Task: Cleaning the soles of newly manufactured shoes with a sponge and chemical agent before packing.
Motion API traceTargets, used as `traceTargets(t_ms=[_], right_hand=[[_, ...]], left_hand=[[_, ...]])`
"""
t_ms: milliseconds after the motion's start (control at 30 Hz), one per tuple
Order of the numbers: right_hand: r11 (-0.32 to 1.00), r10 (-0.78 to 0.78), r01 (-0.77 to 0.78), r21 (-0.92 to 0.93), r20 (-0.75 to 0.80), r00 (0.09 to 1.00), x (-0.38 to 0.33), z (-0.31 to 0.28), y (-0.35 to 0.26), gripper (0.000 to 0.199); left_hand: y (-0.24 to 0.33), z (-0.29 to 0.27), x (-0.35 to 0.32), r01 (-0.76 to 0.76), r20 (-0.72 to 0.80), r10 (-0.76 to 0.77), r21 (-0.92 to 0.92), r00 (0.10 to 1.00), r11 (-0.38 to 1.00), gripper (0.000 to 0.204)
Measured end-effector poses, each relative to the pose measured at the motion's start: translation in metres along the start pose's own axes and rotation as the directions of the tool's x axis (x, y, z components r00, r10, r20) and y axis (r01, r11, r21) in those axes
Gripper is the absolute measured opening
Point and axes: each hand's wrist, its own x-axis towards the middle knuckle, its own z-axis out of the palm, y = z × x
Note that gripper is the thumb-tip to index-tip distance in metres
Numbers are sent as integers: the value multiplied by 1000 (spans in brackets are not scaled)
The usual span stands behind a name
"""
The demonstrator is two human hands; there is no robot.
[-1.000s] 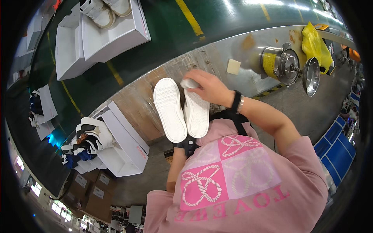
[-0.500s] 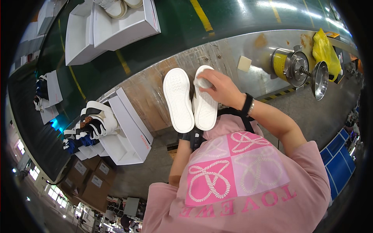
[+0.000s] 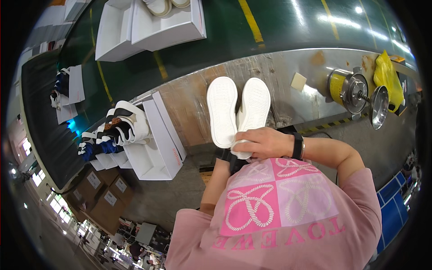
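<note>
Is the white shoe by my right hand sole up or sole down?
Sole up. That white shoe shows its pale, textured underside to the camera, with your right hand at its near end.

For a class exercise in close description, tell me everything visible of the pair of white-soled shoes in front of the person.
The pair of white-soled shoes is side by side, soles facing the camera. The soles look rubbery, with fine texture inside smoother rims; the uppers are mostly hidden. They appear over the brown, taped bench covering. The right hand, holding a pale wad, covers the near end of the right one; what supports them is hidden.
</note>
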Motion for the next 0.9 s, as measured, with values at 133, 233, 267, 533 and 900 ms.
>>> traceTargets(t_ms=[133, 233, 267, 533, 900], right_hand=[[963, 261, -242, 117, -200, 944, -7, -17, 7, 48], [993, 117, -112, 36, -210, 971, 21, -23, 0, 43], [998, 61, -55, 43, -140, 988, 37, -18, -8, 44], [962, 235, -254, -100, -174, 956, 16, -60, 14, 40], [857, 495, -473, 205, -583, 644, 22, -55, 36, 40]], left_hand=[[6, 0, -4, -83, -19, 85, 63, 996, 995, 49], [0, 7, -9, -160, -19, 164, 125, 986, 979, 49], [6, 10, 3, -185, -33, 192, 153, 981, 971, 49], [102, 38, 37, -190, -146, 130, -542, 981, 819, 45], [480, 4, 0, -27, -145, 814, 981, 562, 193, 16]])
